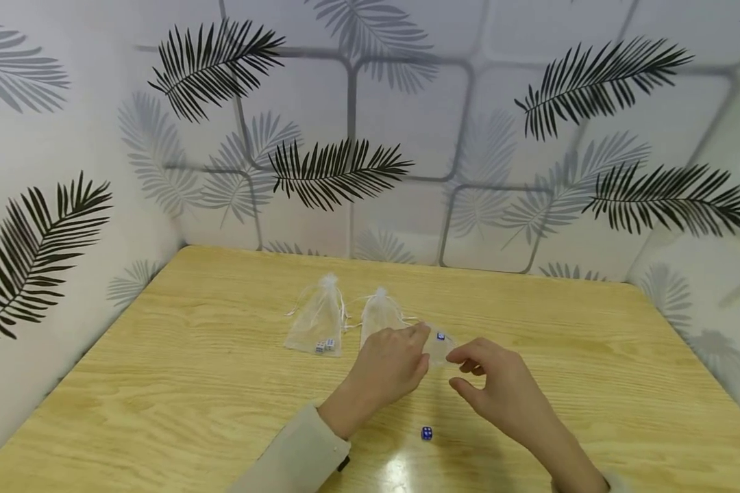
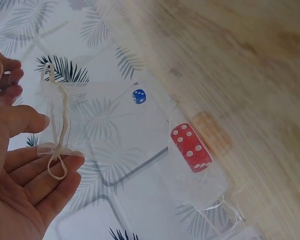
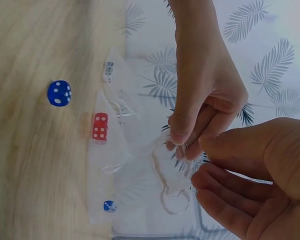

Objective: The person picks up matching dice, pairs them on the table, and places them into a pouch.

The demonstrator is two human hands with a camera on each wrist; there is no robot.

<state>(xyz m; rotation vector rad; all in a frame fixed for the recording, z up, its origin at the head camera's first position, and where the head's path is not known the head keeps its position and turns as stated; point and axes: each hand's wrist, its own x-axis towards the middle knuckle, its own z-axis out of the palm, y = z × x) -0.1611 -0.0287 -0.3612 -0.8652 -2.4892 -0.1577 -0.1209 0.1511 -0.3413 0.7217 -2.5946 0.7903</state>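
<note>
A sheer white drawstring bag (image 2: 97,125) with a blue die (image 2: 139,96) low inside it hangs from my left hand (image 1: 390,366). Its cord loops lie across my left fingers, and the thumb is close to the bag's mouth. My right hand (image 1: 499,383) is just to the right of the bag, thumb and fingers apart, with nothing held between them. On the table nearer to me lies a loose blue die (image 1: 427,433). The middle drawstring bag (image 1: 380,311), partly hidden behind my left hand in the head view, contains red dice (image 3: 100,126).
Another sheer drawstring bag (image 1: 316,311) lies at the left, with two white dice (image 1: 325,346) in its lower corner. Everything rests on a wood-grain table (image 1: 179,383). A leaf-patterned wall covering (image 1: 407,123) borders the far edge and the sides.
</note>
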